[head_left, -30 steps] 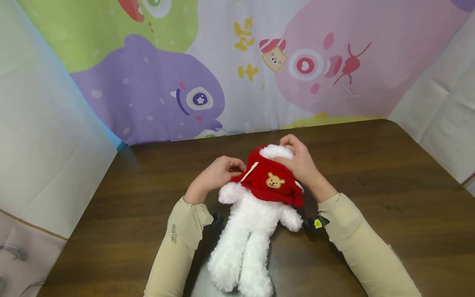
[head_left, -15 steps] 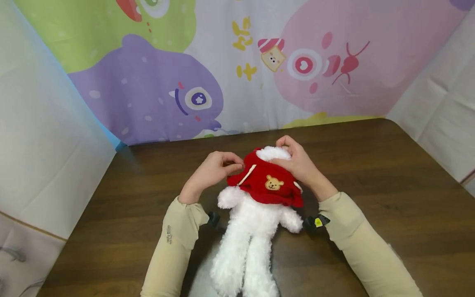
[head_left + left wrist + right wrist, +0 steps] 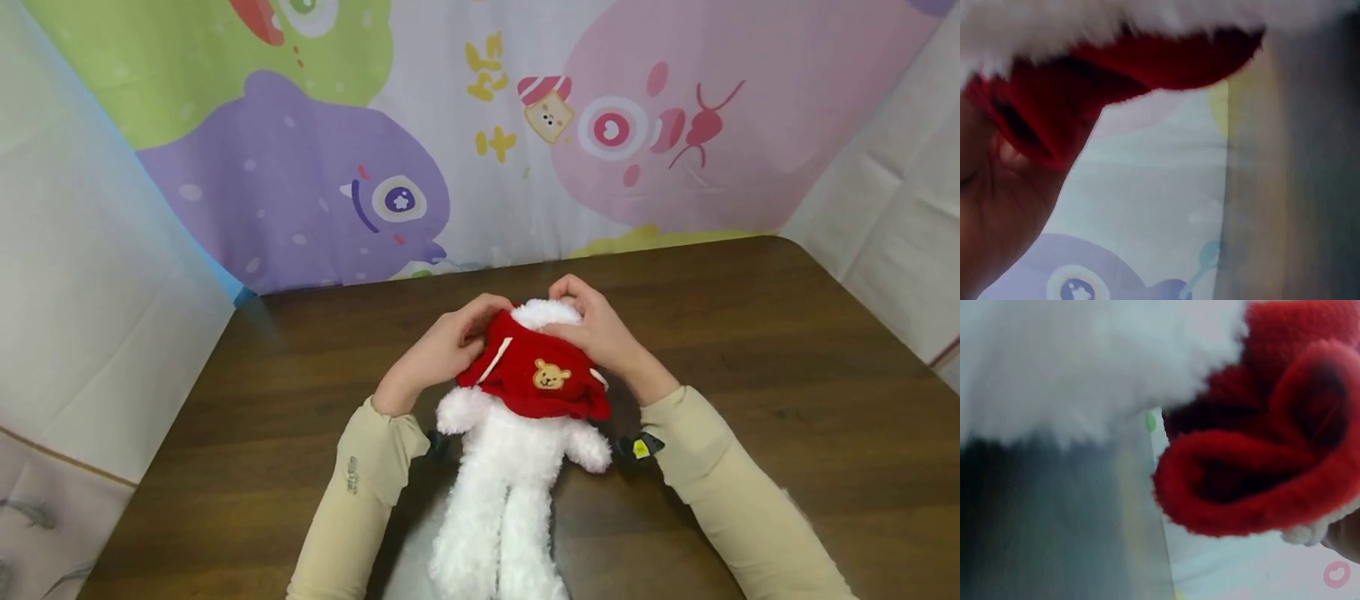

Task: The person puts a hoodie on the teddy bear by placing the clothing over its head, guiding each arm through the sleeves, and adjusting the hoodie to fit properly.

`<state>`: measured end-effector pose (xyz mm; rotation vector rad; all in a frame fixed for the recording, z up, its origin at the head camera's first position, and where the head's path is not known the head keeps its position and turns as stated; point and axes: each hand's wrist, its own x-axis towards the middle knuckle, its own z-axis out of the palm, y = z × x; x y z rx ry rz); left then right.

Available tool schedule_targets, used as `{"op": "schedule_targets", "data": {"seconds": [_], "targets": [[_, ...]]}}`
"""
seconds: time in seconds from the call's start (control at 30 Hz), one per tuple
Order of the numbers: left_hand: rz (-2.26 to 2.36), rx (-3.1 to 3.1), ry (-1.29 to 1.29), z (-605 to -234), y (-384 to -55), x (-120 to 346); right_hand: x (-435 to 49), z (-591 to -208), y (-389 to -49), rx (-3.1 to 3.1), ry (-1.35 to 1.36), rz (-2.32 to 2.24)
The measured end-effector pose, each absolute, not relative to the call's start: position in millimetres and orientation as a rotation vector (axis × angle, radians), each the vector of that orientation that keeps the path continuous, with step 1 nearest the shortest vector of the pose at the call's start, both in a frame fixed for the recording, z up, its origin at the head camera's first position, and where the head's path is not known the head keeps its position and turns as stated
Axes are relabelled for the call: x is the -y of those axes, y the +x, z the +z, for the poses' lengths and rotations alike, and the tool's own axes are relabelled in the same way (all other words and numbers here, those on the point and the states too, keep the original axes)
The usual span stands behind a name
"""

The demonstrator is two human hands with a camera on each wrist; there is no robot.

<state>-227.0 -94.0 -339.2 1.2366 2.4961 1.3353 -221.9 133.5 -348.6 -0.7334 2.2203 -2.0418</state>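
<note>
A white fluffy plush toy (image 3: 517,450) lies on its back with its legs toward me. Bunched over its head and upper chest is a small red hoodie (image 3: 517,387) with a bear-face patch and white drawstrings; white fur shows through the neck opening, while the face is hidden. My left hand (image 3: 442,346) grips the hoodie's left edge, and the left wrist view has red cloth between the thumb and fingers. At the neck opening my right hand (image 3: 603,337) pinches the collar, fingers curled by the fur. In the right wrist view an empty red sleeve (image 3: 1241,515) hangs open.
The toy lies on a dark brown wooden table (image 3: 750,350). Behind the far edge hangs a cartoon-printed cloth (image 3: 480,200), and pale cloth walls stand on both sides. A dark wrist camera (image 3: 637,448) is strapped at the right cuff.
My left hand came off the hoodie's edge, rose slightly, then took hold again higher up, near the collar. The hoodie and right hand shifted slightly left and toward me.
</note>
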Motion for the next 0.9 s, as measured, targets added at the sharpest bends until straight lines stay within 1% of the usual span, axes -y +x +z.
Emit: {"op": "schedule_targets", "data": {"seconds": [0.3,0.73,0.9], "targets": [[1.412,-2.553,0.962,-343,-230,99,-130,-348,-221,-2.039,-0.676,-2.187],[1.350,-2.613,0.963,-344,-231,101,-126,-351,-224,-2.099,-0.594,-2.218],[1.359,-2.539,0.894,-339,-228,108,-130,-351,-225,-2.172,-0.583,-2.111]]}}
